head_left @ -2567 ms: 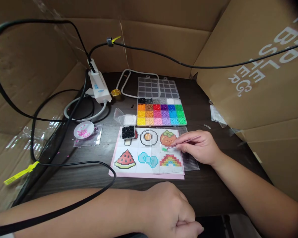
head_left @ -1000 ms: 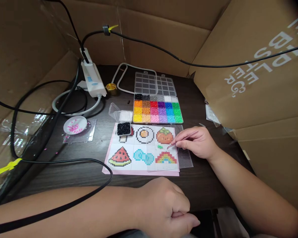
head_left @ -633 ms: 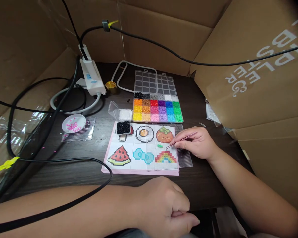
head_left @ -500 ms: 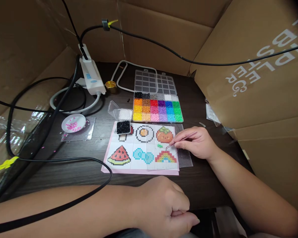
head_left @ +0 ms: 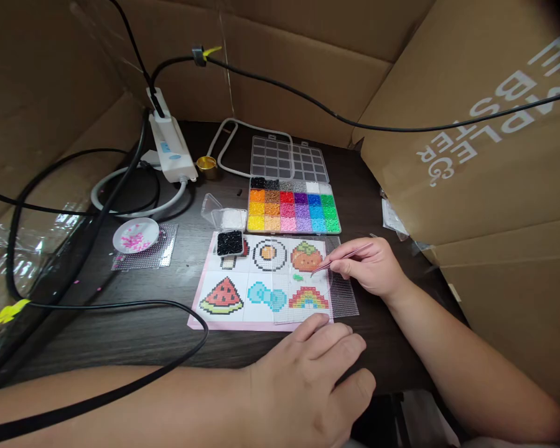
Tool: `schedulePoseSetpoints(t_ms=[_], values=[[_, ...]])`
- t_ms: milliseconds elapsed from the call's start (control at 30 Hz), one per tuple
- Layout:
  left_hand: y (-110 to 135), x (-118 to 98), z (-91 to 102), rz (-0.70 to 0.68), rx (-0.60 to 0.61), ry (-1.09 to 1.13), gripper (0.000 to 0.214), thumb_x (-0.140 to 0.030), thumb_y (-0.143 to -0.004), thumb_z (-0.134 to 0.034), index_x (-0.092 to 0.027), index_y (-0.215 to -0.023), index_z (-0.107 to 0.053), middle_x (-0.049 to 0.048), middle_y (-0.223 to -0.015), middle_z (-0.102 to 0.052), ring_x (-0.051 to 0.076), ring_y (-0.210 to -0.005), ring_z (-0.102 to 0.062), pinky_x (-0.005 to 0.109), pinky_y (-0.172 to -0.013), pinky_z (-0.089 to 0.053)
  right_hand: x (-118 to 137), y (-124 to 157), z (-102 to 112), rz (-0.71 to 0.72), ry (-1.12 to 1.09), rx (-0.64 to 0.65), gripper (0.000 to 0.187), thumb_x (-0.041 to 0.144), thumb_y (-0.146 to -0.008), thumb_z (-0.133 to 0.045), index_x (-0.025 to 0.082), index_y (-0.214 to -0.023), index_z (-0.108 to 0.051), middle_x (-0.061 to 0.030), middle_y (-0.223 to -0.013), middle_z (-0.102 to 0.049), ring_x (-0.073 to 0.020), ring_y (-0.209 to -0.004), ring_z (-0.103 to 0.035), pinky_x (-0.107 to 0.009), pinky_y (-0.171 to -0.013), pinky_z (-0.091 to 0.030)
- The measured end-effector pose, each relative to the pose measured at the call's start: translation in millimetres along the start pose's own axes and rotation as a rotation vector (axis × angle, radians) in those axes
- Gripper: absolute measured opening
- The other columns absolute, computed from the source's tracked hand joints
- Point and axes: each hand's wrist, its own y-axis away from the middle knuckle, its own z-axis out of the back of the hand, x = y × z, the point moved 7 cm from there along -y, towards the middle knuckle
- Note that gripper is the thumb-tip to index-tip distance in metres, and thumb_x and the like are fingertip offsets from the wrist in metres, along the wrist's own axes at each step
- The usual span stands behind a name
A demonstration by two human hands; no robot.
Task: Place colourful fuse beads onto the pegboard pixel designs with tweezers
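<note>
The right hand (head_left: 371, 269) pinches tweezers (head_left: 344, 256) just beside the green beads (head_left: 298, 277). The left hand (head_left: 308, 373), spread flat, should hold the pegboard (head_left: 303, 315) steady.

Thin pink tweezers (head_left: 344, 256) slant down to the left, tips over a clear pegboard (head_left: 303, 314), just beside a few green beads (head_left: 298, 277).

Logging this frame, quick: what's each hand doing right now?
Left hand: open, flat on the table, holding nothing.
Right hand: closed on the tweezers.
</note>
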Motion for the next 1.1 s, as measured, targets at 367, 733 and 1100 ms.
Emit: schedulePoseSetpoints(t_ms=[367,733,1100], values=[[0.8,8.7,11.8,0.093,-0.148,-0.072,0.040,-0.026,-0.085,-0.061,-0.012,-0.123,-0.057,0.0185,-0.133,-0.059,0.035,-0.126,-0.052,0.058,-0.110,-0.038,-17.2,-18.8,61.1,0.103,-0.095,-0.694,0.019,0.038,-0.073,-0.083,0.019,-0.074,-0.077,-0.0060,-0.080,-0.076,-0.0086,-0.047,-0.050,-0.025,-0.042,-0.040],[-8.3,43.5,18.1,0.282,0.149,-0.169,0.092,-0.052,-0.083,-0.072,-0.007,-0.150,-0.028,0.0326,-0.158,-0.028,0.048,-0.146,-0.030,0.066,-0.109,-0.041,-14.9,-17.1,66.4,0.099,0.025,-0.753,0.021,0.038,-0.077,-0.077,0.017,-0.081,-0.082,-0.0067,-0.085,-0.073,-0.0097,-0.055,-0.055,-0.025,-0.047,-0.044],[14.4,81.9,37.1,0.315,0.150,-0.258,0.132,-0.084,-0.074,-0.063,-0.012,-0.159,0.007,0.0312,-0.160,-0.026,0.046,-0.148,-0.030,0.061,-0.113,-0.040,7.7,-14.5,41.6,0.131,0.042,-0.449,0.015,0.033,-0.082,-0.075,0.020,-0.077,-0.082,-0.0079,-0.083,-0.078,-0.0097,-0.050,-0.053,-0.025,-0.045,-0.044]])
